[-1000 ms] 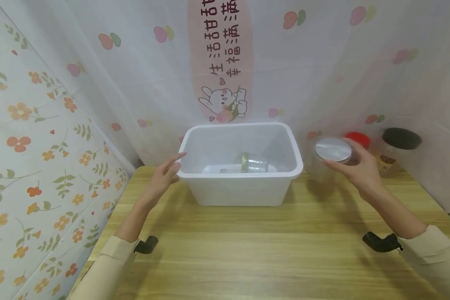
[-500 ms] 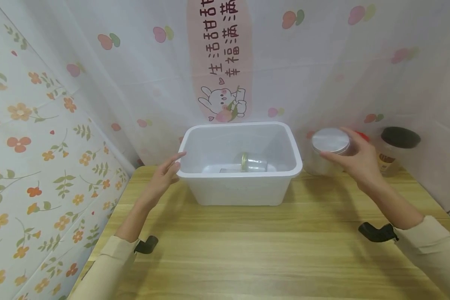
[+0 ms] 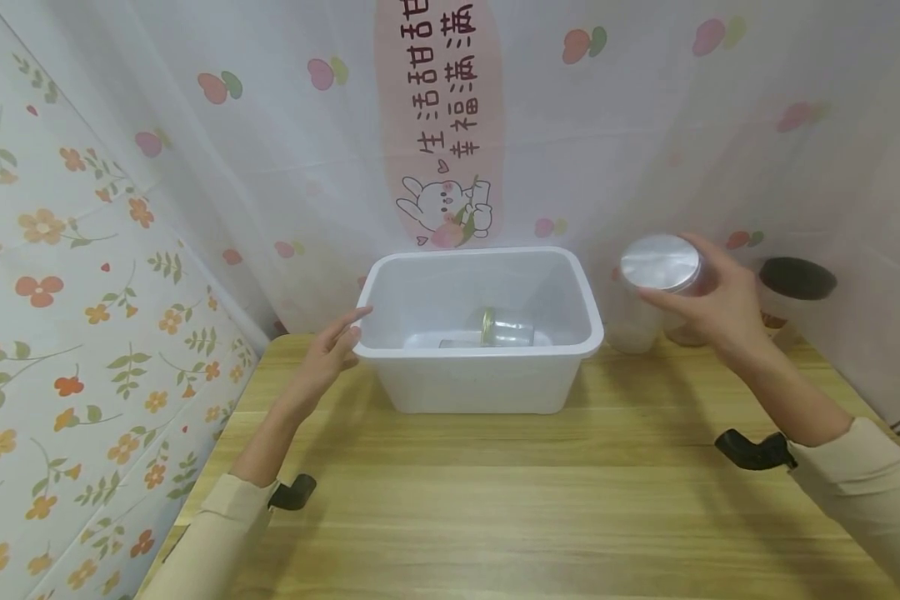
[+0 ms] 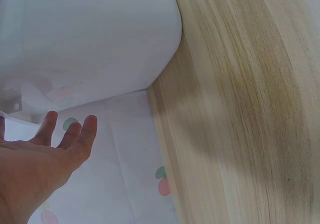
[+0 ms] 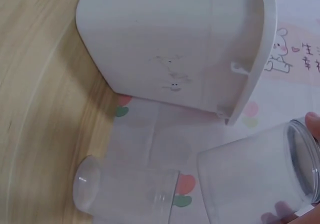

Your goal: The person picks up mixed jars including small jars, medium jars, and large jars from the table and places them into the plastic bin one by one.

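My right hand [image 3: 727, 304] holds a clear jar with a silver lid [image 3: 660, 262], thumb and fingers on either side near the lid. In the right wrist view this jar [image 5: 250, 171] is raised and tilted, and it looks empty. Another clear container [image 5: 130, 191] stands below it on the table. My left hand [image 3: 322, 358] is at the left rim of a white plastic bin [image 3: 480, 385], with fingertips touching it. The left wrist view shows the left hand's fingers [image 4: 87, 134] fairly straight beside the bin. Inside the bin lies a clear jar with a yellow-green rim [image 3: 510, 327].
A jar with a dark lid [image 3: 797, 278] stands at the back right, partly hidden by the right hand. The wooden table [image 3: 480, 492] ends at a printed curtain [image 3: 285, 150] behind the bin. A floral cloth [image 3: 82, 333] hangs at left.
The silver-lidded jar has been lifted and shifted slightly left with my right hand. The red lid behind it is now hidden. The left hand and bin have stayed put.
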### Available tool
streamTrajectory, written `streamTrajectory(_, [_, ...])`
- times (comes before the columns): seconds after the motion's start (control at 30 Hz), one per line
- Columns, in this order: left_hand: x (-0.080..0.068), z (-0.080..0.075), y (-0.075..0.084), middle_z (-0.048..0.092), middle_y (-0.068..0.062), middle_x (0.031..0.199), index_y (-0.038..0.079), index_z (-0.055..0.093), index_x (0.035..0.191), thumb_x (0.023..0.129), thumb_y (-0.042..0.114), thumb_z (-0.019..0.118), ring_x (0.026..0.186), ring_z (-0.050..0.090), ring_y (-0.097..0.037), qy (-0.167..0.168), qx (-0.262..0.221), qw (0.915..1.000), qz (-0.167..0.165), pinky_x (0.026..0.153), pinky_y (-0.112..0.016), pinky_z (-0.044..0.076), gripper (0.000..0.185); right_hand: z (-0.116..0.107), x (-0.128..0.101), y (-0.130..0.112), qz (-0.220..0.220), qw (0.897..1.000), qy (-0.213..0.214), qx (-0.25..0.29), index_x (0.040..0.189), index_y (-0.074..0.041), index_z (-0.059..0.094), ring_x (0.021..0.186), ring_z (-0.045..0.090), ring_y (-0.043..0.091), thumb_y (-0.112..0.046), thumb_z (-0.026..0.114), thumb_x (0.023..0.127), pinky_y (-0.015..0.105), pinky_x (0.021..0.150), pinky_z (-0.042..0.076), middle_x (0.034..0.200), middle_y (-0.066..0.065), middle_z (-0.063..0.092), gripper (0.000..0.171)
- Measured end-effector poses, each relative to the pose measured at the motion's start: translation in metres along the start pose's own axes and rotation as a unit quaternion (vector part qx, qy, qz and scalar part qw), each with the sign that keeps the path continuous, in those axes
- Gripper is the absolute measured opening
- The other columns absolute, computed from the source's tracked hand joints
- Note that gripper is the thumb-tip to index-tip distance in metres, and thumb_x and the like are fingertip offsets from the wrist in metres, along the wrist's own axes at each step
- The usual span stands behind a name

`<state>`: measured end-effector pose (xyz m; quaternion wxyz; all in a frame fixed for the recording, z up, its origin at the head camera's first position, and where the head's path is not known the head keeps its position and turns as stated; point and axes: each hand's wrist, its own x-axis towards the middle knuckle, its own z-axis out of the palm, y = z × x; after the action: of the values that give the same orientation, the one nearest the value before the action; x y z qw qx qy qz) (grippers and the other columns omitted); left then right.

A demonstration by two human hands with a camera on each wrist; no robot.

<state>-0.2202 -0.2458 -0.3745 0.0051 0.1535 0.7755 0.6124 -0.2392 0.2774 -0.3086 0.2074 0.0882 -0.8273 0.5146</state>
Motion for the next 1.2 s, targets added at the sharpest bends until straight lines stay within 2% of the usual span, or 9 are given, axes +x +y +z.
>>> streamTrajectory(0.17, [0.0, 0.0, 0.0, 0.031, -0.008, 0.161, 0.015, 0.039, 0.157, 0.111, 0.035, 0.042, 0.141, 0.037, -0.039, 0.0, 0.0, 1.0, -0.003, 0.107, -0.066, 0.034, 0.05, 0.0, 0.0, -0.007, -0.006, 0.999, 0.007, -0.042, 0.148, -0.022, 0.055, 0.109, 0.048, 0.02, -0.019, 0.092, 0.077, 0.017, 0.081, 0.043, 0.131, 0.008, 0.056, 0.081])
streamTrajectory(0.33, [0.001, 0.0, 0.0, 0.029, -0.008, 0.162, 0.016, 0.039, 0.158, 0.111, 0.036, 0.042, 0.141, 0.037, -0.037, 0.001, 0.003, 1.0, -0.005, 0.107, -0.065, 0.034, 0.051, 0.002, 0.001, -0.011, -0.004, 0.998, 0.007, -0.056, 0.15, -0.024, 0.052, 0.113, 0.046, 0.022, -0.023, 0.092, 0.077, 0.025, 0.085, 0.04, 0.135, 0.011, 0.055, 0.083])
streamTrajectory(0.5, [0.001, 0.001, 0.0, 0.029, -0.009, 0.162, 0.015, 0.039, 0.158, 0.111, 0.036, 0.042, 0.14, 0.037, -0.039, 0.002, 0.003, 1.0, -0.003, 0.107, -0.066, 0.034, 0.051, 0.006, 0.005, -0.014, -0.012, 0.999, 0.007, -0.047, 0.15, -0.024, 0.052, 0.116, 0.046, 0.023, -0.022, 0.093, 0.076, 0.03, 0.09, 0.041, 0.139, 0.011, 0.054, 0.084])
streamTrajectory(0.7, [-0.001, 0.001, 0.0, 0.029, -0.011, 0.162, 0.014, 0.037, 0.158, 0.111, 0.035, 0.042, 0.139, 0.039, -0.042, 0.001, 0.002, 1.0, -0.004, 0.106, -0.066, 0.035, 0.052, 0.01, 0.01, -0.018, -0.026, 0.999, 0.003, -0.03, 0.15, -0.02, 0.053, 0.114, 0.047, 0.023, -0.017, 0.093, 0.075, 0.026, 0.087, 0.041, 0.136, 0.009, 0.055, 0.085])
streamTrajectory(0.93, [0.0, 0.002, 0.001, 0.029, -0.01, 0.162, 0.014, 0.038, 0.158, 0.111, 0.035, 0.042, 0.14, 0.037, -0.042, 0.003, 0.001, 1.0, 0.0, 0.106, -0.067, 0.034, 0.051, 0.016, 0.011, -0.024, -0.027, 0.999, -0.001, -0.021, 0.148, -0.023, 0.054, 0.11, 0.048, 0.021, -0.018, 0.094, 0.075, 0.025, 0.086, 0.043, 0.133, 0.007, 0.056, 0.083])
streamTrajectory(1.2, [-0.001, 0.002, 0.0, 0.03, -0.01, 0.161, 0.014, 0.038, 0.158, 0.111, 0.035, 0.041, 0.14, 0.036, -0.043, 0.003, 0.002, 1.0, -0.001, 0.106, -0.066, 0.034, 0.051, 0.02, 0.015, -0.03, -0.02, 1.0, -0.003, -0.01, 0.151, -0.025, 0.05, 0.117, 0.049, 0.022, -0.018, 0.093, 0.076, 0.027, 0.093, 0.044, 0.142, 0.009, 0.053, 0.087])
